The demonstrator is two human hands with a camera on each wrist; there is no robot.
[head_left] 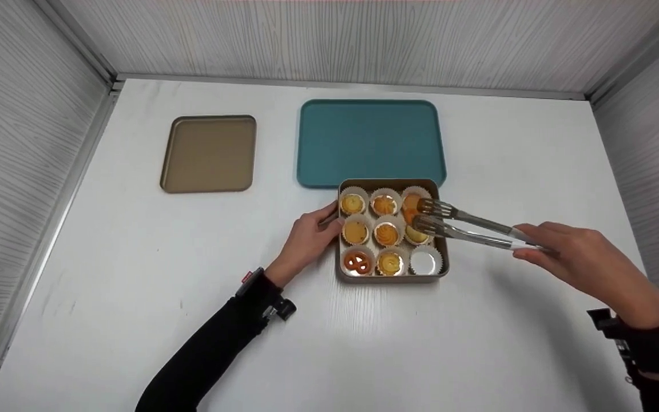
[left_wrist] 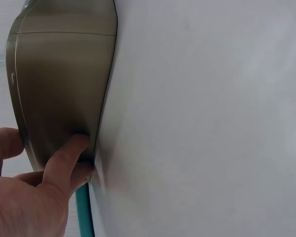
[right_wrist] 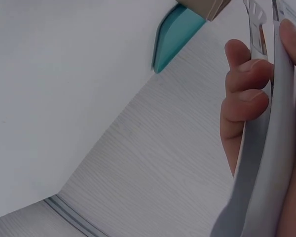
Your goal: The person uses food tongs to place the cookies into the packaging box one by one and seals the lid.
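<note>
A gold-brown rectangular tin holds several cookies in white paper cups in rows. The near right cup has no cookie in it. At the tin's left wall, my left hand holds on, its thumb at the rim and fingers against the outside. My right hand grips metal tongs by the handles. Their slotted tips are over the tin's right column, with an orange cookie between them; whether they pinch it I cannot tell. The tips partly cover the cookies there.
Directly behind the tin lies a teal tray, close to the tin's far edge. A smaller brown tray is at the back left. Grey wood-grain panels bound the white table at the back and sides.
</note>
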